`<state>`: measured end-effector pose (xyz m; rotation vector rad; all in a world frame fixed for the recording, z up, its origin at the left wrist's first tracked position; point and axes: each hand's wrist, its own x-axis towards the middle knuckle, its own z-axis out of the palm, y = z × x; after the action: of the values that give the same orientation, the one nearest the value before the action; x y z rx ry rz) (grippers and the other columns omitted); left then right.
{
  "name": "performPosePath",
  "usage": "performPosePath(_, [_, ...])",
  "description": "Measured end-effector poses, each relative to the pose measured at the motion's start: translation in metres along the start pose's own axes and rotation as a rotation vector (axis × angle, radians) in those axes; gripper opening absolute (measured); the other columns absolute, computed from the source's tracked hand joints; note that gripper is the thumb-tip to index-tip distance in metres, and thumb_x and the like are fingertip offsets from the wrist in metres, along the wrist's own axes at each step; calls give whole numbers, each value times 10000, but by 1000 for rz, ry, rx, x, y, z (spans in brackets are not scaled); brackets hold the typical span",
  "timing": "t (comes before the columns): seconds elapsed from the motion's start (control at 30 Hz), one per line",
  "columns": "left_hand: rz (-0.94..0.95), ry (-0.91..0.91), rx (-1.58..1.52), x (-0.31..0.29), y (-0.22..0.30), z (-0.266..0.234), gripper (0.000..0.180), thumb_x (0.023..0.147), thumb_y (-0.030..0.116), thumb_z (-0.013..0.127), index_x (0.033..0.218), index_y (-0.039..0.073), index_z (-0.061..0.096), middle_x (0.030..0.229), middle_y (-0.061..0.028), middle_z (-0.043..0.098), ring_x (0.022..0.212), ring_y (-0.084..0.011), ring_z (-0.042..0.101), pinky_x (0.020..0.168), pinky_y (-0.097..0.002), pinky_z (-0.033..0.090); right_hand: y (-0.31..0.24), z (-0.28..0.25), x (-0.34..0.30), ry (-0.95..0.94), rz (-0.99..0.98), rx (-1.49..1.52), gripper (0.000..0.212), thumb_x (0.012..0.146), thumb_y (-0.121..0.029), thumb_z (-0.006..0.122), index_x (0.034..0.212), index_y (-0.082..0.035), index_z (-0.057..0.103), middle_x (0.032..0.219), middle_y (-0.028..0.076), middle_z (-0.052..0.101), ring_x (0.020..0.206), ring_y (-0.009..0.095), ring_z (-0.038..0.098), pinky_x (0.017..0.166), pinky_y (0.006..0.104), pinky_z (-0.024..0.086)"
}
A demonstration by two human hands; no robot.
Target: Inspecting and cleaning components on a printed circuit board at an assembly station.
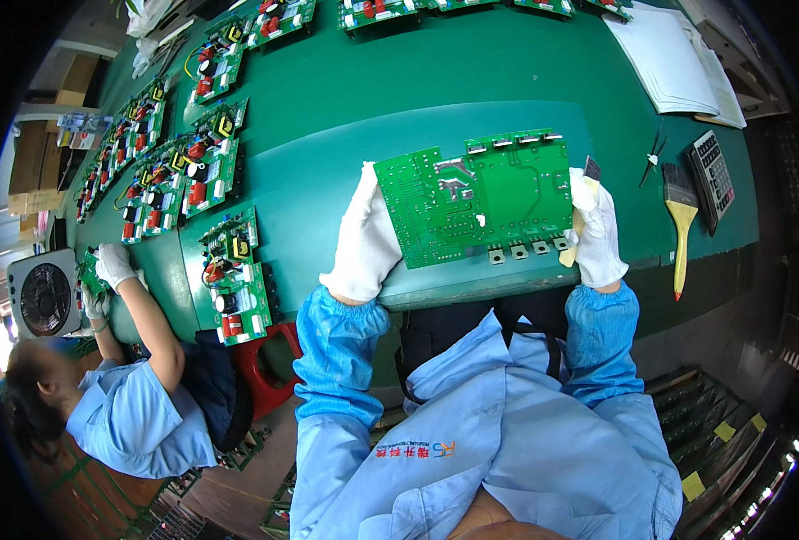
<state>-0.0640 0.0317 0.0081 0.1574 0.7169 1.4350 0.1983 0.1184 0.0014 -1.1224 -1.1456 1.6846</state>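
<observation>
A green circuit board (525, 193) is held up over the near edge of the table, its solder side facing me. Silver solder patches and a small white blob show on it, and metal-tabbed parts stick out along its lower edge. My left hand (363, 241), in a white glove, grips the board's left edge. At the right edge my gloved right hand (600, 236) is closed on the board. The same hand also holds a slim tool with a dark flat end (592, 168) and a pale yellow end; it looks like a small brush.
Several populated circuit boards (237, 279) stand on the green table (372, 76) at left and along the far side. At right lie a yellow-handled brush (681, 229), a calculator (713, 175), dark tweezers-like tool (654, 155) and papers (665, 63). A co-worker (143, 405) sits at left near a fan (45, 295).
</observation>
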Motion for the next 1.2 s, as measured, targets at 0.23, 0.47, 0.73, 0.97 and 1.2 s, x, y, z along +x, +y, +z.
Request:
performPosePath(0.23, [-1,-8,12,-1,0,0,500,990,472,444,1309,92,509,1318,-89,535,1201,-255,513,1013,-447,395,-1,0,0,5,26,12,288,929,-306,605,1065,-53,586,781,-18,559,530,24,423,420,173,306])
performPosePath(0.47, [0,25,-29,-2,1,5,480,990,447,459,1286,75,526,1268,-92,563,1131,-243,555,966,-426,446,-2,1,-1,14,41,3,298,926,-315,607,1068,-54,585,777,-20,557,513,24,404,420,171,305])
performPosePath(0.73, [4,28,-28,-1,1,3,455,992,439,461,1256,78,545,1236,-83,579,1113,-233,564,957,-423,452,-2,2,-1,21,24,-13,308,927,-332,602,1055,-52,588,765,-21,548,497,25,387,420,175,292])
performPosePath(0.97, [9,23,-25,-2,1,3,450,991,437,463,1246,76,552,1230,-81,584,1109,-229,565,956,-419,451,-2,2,-2,30,41,-14,307,925,-336,601,1046,-54,589,771,-19,542,511,25,393,420,174,298])
performPosePath(1.2, [15,28,-20,-1,1,0,458,991,438,461,1253,73,548,1239,-86,580,1113,-235,563,958,-421,449,-2,0,-1,10,37,-16,306,924,-333,600,1052,-55,585,769,-17,537,512,26,396,421,173,303])
